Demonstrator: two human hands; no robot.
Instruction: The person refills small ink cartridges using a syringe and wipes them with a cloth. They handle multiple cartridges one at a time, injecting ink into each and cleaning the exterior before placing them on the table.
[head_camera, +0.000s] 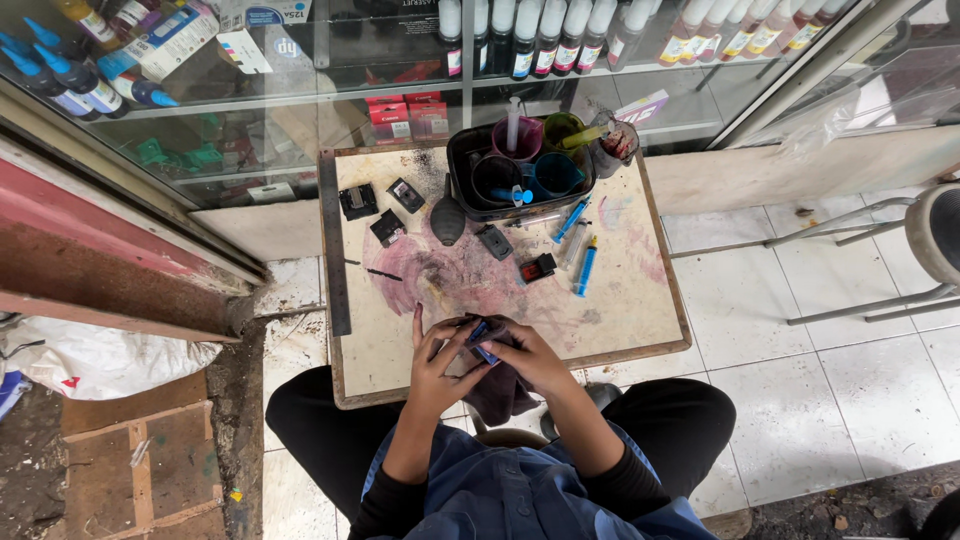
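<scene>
Now both hands, left (437, 362) and right (530, 357), have fingers pinching a cartridge (480, 338) over a cloth (500, 392) at the counter (620, 310) edge.

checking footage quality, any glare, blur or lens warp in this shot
Head view: soft even daylight, no hard shadows; pale reflections on the glass cabinet; wide-lens bowing at the edges, bending the metal stool; the stained table is sharp, but the small item between left hand and right hand is too small to identify.
</scene>
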